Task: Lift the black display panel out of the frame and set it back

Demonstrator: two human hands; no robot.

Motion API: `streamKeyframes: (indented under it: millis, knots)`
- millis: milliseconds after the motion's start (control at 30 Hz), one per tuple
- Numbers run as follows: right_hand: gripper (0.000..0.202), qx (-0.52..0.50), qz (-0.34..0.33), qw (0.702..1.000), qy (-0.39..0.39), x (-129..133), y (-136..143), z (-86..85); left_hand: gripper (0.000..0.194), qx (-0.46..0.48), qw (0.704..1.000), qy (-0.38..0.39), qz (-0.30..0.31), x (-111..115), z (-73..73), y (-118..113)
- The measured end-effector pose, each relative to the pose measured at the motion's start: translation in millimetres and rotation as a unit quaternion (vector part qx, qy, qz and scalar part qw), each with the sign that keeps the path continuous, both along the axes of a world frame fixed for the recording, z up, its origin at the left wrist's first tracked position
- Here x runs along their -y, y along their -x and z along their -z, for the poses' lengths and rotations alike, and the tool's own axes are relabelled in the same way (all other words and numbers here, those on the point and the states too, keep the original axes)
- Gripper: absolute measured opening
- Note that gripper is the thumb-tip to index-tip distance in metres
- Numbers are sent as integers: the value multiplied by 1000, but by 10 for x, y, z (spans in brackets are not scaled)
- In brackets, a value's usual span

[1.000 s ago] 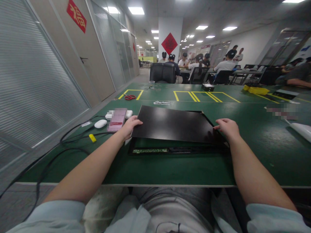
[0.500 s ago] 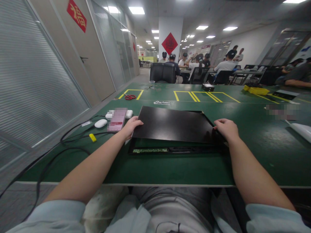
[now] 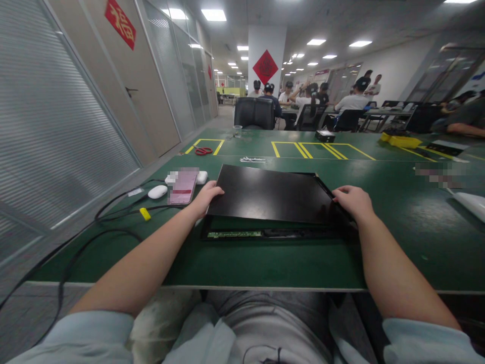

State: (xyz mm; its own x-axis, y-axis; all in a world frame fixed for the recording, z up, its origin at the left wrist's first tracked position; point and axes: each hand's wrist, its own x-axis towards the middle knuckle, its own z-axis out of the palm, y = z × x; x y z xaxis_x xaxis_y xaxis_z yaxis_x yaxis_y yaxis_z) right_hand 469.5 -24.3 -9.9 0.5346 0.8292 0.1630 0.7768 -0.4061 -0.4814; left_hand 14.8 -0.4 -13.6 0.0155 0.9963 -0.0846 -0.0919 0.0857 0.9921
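Nearest, the person's two bare forearms, in pale blue sleeves point(image 3: 91, 326), reach over the near edge of a green tabletop point(image 3: 265, 268); a shallow black rectangular frame point(image 3: 322, 234) lies flat on it, a narrow green circuit board point(image 3: 235, 234) along the left part of its near side. A thin, glossy black rectangular panel point(image 3: 271, 194) lies over the frame, slightly askew, its near edge apart from the frame's near side. Left hand point(image 3: 207, 198): closed on the panel's left edge, thumb on the top face. Right hand point(image 3: 353, 202): fingers curled in at the right edge, where panel and frame come together; which of the two it grips, cannot tell.

Left of the panel: black cables point(image 3: 113, 230); a small yellow tag point(image 3: 144, 214); a smooth white oval object point(image 3: 157, 191); a pink-screened phone point(image 3: 182, 188), near the left hand. Beyond the panel: small white pieces point(image 3: 252, 160); red-handled scissors point(image 3: 203, 150) by yellow tape outlines point(image 3: 288, 143); a clear plastic cup point(image 3: 237, 131). Farther off, black chairs point(image 3: 254, 114) and several seated people.
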Motion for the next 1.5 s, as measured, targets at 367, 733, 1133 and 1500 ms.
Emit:
streamKeyframes:
  millis: [367,733,1133,1500]
  knots:
    - [26,19,1,1000,-11,1,-4,25,40,-12,999,23,-33,-83,42,-22]
    - [23,28,-2,999,-20,-4,-33,53,46,9,1000,29,-6,-229,139,50]
    - [22,40,-3,999,9,15,9,4,44,7,1000,-1,-10,-64,74,-1]
    - [17,8,-5,1000,9,32,16,-19,21,60,997,15,-36,-18,-69,-60]
